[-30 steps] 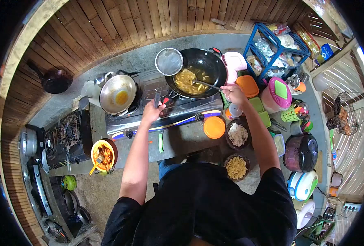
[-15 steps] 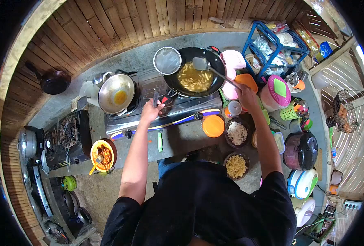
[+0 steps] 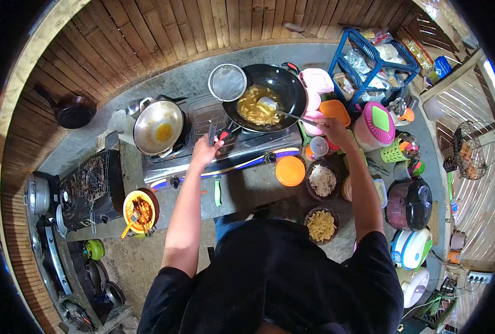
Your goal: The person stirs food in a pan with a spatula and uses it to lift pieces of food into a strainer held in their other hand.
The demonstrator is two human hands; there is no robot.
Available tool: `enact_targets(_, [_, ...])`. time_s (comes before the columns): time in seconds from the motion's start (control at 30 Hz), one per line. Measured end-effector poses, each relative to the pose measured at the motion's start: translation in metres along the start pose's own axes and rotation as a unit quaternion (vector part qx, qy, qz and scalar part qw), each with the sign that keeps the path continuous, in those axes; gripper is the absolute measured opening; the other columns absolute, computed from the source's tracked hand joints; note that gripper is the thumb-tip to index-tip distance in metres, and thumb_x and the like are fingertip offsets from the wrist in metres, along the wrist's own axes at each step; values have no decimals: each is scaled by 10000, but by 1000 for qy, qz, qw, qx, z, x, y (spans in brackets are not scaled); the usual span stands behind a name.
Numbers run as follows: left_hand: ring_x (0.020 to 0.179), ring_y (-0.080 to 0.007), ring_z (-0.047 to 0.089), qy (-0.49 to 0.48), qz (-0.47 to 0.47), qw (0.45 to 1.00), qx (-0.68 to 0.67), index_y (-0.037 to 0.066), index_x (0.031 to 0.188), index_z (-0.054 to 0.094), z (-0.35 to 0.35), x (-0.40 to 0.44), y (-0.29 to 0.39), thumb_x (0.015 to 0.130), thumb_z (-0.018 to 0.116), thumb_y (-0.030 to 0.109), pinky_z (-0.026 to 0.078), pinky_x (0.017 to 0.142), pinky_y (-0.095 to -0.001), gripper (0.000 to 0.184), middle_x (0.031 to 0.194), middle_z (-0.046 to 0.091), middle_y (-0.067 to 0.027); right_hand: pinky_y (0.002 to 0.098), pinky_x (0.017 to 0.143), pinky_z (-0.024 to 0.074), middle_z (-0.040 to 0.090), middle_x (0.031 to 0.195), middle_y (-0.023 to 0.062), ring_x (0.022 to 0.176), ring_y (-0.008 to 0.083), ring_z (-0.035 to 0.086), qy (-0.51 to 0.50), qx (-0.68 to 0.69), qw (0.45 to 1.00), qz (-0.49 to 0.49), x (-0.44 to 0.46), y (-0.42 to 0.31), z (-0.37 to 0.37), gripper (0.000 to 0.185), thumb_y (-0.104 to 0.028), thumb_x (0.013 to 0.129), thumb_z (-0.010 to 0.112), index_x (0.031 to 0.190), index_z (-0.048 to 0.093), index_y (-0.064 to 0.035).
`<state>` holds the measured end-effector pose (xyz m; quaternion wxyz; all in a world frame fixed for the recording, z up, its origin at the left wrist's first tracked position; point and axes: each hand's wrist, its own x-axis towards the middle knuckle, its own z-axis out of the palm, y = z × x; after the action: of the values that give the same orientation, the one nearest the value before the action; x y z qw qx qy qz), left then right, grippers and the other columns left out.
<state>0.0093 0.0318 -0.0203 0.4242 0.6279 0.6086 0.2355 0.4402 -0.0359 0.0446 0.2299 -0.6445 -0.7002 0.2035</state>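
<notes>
My right hand [image 3: 334,131] is closed round the handle of a metal spatula [image 3: 268,103], whose blade rests in the food and bubbling oil of the black wok [image 3: 288,88]. Pale strips [image 3: 253,110] float in the oil. My left hand [image 3: 206,150] is closed round the handle of a round mesh strainer [image 3: 227,83], which lies over the wok's left rim. The wok's red-and-black handle lies beside my left fingers. Both utensils stay apart from each other.
On the stove's left burner stands a lighter pan [image 3: 145,129] with a little oil. Bowls of white shreds [image 3: 322,181] and pale strips [image 3: 321,225], an orange lid [image 3: 291,171] and an orange bowl of red sauce [image 3: 129,208] stand nearer me. A blue rack [image 3: 376,72] is at the back right.
The spatula was lifted to the wok's upper part half a second ago and is now lower, back in the oil. My left hand and the strainer have barely moved.
</notes>
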Motion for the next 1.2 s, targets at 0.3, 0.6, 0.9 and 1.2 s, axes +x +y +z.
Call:
enact_targets(0.3, [616,-168,673,-6,-22,999,-33,48,917,568,0,-4,6,842,725,207,508,580,-336,236,742,659,-75,308,846,474,679,1009,118,926,170,629,-40,155,987,7,-8,-22,-6,283,-146,893,610,1138,654,-11])
enact_targets(0.6, [608,-172,669,0,-17,999,-30,48,921,572,1,1,-2,839,727,210,509,596,-343,239,748,657,-79,472,659,501,661,852,204,747,375,642,160,-109,979,-59,5,-20,-4,309,-174,911,561,1204,630,-107])
enact_targets(0.9, [609,-169,664,-5,-17,1000,-23,54,908,567,-3,-7,12,843,721,203,499,583,-341,224,737,648,-74,465,705,519,668,914,213,845,381,649,150,-99,984,8,51,24,41,304,-194,904,572,1188,638,-108])
enact_targets(1.2, [619,-169,671,-5,-19,1000,-5,56,899,567,-1,-4,9,841,721,203,502,595,-341,221,734,658,-77,260,638,444,627,802,35,706,110,559,-28,228,970,80,56,9,54,264,-126,936,567,1140,646,22])
